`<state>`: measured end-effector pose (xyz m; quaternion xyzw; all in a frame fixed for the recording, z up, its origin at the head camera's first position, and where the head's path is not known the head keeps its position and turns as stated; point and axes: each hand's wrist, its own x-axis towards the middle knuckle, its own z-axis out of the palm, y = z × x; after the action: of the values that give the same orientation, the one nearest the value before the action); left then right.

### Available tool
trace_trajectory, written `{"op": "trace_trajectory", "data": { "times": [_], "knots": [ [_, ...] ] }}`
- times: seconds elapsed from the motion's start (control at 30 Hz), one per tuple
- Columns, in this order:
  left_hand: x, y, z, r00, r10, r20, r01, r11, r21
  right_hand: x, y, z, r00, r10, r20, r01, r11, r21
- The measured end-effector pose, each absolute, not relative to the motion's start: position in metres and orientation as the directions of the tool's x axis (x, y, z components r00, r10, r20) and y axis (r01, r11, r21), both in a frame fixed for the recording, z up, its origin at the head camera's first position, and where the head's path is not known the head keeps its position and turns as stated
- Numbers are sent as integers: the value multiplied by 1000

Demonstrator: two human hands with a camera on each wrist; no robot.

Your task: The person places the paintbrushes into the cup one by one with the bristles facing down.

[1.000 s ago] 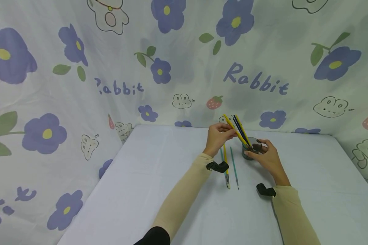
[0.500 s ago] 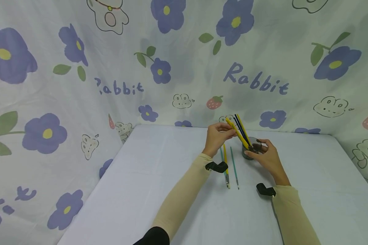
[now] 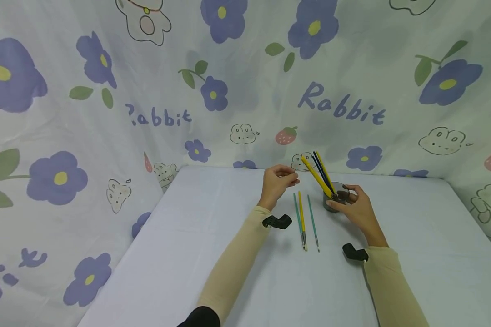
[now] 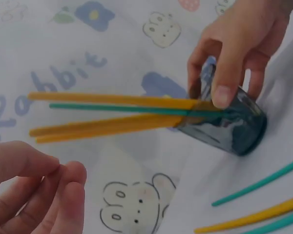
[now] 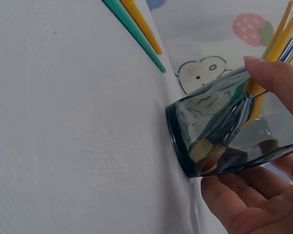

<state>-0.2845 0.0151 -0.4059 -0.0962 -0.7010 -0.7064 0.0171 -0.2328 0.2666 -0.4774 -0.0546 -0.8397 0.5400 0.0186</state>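
My right hand grips a dark tinted glass tumbler, thumb on the near side and fingers behind it. Inside lean several paintbrushes, bristles down, their yellow handles and a teal one sticking out past the rim. To the left, my left hand hovers apart from the handles, fingers loosely curled and thumb near the index tip, with nothing between them. Between the hands, a yellow brush and two teal brushes, one on the right, lie on the table.
A white cloth covers the table. Behind it hangs a curtain printed with purple flowers, rabbits and lettering, close to the tumbler and brush handles. Black cameras sit on both wrists, the left one near the lying brushes.
My left hand has let go of a yellow brush handle and moved left, away from the tumbler. That brush now leans in the tumbler with the others. The right hand keeps its grip.
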Motion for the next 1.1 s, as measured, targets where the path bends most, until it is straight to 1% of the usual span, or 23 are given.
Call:
{"op": "trace_trajectory", "data": {
  "times": [0.13,0.4,0.67,0.8,0.93,1.1],
  "knots": [
    [-285,6,-414,-988,87,125,127,11,992,-234,268,-479,-994,109,-22,65,410,-910],
    [-282,-4,-437,-999,47,21,23,48,999,-234,267,-479,-993,114,-25,70,415,-907],
    [-280,-5,-456,-996,42,-80,-73,140,987,-233,267,-478,-993,117,-31,76,409,-910],
    [-278,-3,-463,-993,36,-109,-99,218,971,-233,267,-478,-992,117,-36,81,409,-909],
    [-278,2,-469,-993,31,-112,-96,321,942,-234,267,-478,-992,119,-42,88,414,-906],
    [-279,9,-471,-990,58,-130,-91,446,891,-234,267,-478,-991,121,-48,95,415,-905]
  ]
}}
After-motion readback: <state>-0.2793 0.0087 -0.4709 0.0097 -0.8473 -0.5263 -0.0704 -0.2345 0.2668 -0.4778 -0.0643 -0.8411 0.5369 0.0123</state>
